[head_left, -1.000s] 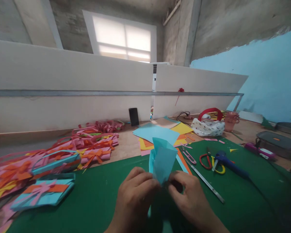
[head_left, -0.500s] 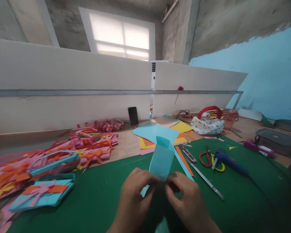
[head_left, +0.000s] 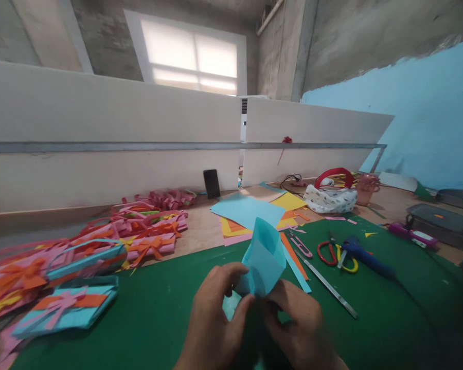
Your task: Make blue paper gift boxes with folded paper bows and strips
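A light blue folded paper bag (head_left: 263, 259) stands up between my hands, its open top tilted so that the inside shows. My left hand (head_left: 218, 308) pinches the bag's lower left side between thumb and fingers. Under its lower right part, my right hand (head_left: 299, 321) is closed on the paper, with its fingertips partly hidden. Behind the bag lies a stack of coloured sheets with a light blue sheet (head_left: 247, 208) on top. Orange and blue paper strips (head_left: 296, 264) lie just to the right of the bag.
Finished paper bags (head_left: 67, 306) and pink bundles (head_left: 139, 226) fill the left. Right on the green mat (head_left: 150, 308) are a steel ruler (head_left: 327, 285), scissors (head_left: 326, 253), a cutter (head_left: 301, 244) and a blue glue gun (head_left: 366, 257). A phone (head_left: 211, 183) leans at the back.
The blue bag has turned and tipped, now showing its open inside. My left fingers have moved up its side, and my right hand has shifted slightly beneath it.
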`<state>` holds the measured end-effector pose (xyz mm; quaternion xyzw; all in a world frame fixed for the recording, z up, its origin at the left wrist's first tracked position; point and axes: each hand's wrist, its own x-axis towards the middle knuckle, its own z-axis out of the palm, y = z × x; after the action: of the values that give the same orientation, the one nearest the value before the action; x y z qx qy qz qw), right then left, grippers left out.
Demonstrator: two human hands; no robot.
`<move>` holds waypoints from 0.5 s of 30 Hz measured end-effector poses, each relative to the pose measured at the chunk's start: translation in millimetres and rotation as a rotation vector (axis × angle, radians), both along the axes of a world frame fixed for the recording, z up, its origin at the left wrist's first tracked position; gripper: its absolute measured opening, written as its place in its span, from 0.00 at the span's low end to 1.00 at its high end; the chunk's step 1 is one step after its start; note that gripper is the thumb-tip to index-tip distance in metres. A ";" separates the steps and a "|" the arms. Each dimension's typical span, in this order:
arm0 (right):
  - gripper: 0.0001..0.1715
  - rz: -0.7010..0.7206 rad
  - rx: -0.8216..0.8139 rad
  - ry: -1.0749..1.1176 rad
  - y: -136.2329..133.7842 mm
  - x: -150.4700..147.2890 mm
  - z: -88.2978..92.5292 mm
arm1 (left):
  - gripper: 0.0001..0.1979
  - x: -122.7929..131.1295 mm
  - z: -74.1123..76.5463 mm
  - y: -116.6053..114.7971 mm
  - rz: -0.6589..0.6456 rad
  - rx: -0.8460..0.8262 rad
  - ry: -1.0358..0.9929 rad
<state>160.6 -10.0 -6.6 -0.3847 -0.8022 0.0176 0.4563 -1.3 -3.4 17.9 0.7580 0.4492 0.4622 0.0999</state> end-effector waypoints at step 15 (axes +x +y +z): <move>0.09 0.028 0.048 0.014 -0.6 -4.0 1.3 | 0.10 -1.8 1.9 -0.7 0.135 -0.070 0.142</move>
<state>156.6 -10.6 -5.3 -0.3625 -0.8043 0.0076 0.4708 -3.1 -4.1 19.9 0.7530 0.5210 0.3969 0.0628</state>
